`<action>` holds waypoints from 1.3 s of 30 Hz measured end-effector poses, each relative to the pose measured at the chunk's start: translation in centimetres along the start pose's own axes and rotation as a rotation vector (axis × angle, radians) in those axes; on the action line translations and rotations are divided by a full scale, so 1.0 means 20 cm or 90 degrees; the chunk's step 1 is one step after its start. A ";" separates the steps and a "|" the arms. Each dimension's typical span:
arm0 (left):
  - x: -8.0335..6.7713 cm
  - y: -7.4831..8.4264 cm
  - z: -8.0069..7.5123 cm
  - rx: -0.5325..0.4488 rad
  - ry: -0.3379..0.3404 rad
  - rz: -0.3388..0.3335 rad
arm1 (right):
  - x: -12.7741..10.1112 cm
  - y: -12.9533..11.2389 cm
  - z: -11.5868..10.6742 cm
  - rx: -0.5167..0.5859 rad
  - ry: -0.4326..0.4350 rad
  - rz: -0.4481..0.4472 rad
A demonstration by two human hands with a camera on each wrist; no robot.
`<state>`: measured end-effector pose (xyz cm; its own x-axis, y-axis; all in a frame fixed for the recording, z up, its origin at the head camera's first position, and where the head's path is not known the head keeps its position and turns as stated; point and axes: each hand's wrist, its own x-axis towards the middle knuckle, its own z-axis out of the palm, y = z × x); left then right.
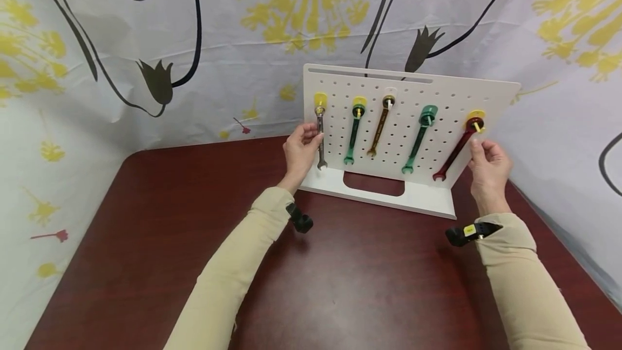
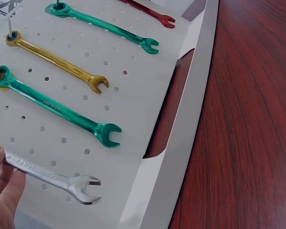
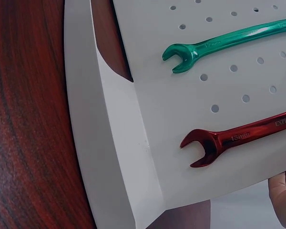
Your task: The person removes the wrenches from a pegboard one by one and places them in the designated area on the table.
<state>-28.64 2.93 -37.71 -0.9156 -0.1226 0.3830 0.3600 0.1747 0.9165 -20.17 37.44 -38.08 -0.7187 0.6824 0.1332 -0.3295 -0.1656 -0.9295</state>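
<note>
A white pegboard stand (image 1: 335,77) stands upright on the table, with several combination wrenches hanging from its pegs. My left hand (image 1: 300,150) pinches the shank of the silver wrench (image 2: 57,180) at the board's left side; its ring end is still round the yellow peg. My right hand (image 1: 489,169) grips the board's right edge, thumb at the front, close to the red wrench (image 1: 457,153). Between them hang a green wrench (image 1: 353,136), a gold wrench (image 1: 379,131) and a second green wrench (image 1: 416,149). In the right wrist view, the fingers (image 3: 282,191) partly go behind the edge.
The stand's white base (image 1: 427,199) has a rounded cutout below the wrenches. A dark red wooden table (image 1: 194,204) lies under it. Behind and beside hangs a white sheet (image 1: 233,85) with flower prints, close to the board. Each wrist wears a black camera strap.
</note>
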 end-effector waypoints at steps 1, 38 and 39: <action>0.00 0.00 -0.01 0.000 -0.009 -0.001 | 0.00 0.00 0.00 -0.001 -0.002 0.004; -0.03 0.06 -0.41 -0.172 -0.135 -0.312 | 0.01 0.00 0.00 0.017 0.009 0.025; -0.03 0.04 -0.43 -0.163 -0.133 -0.322 | 0.01 0.00 0.00 0.014 0.009 0.025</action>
<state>-26.31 -5.30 -36.28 -0.9909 0.0702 -0.1148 -0.1215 -0.0990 0.9876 -20.23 37.56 -38.03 -0.7221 0.6856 0.0919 -0.3146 -0.2072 -0.9263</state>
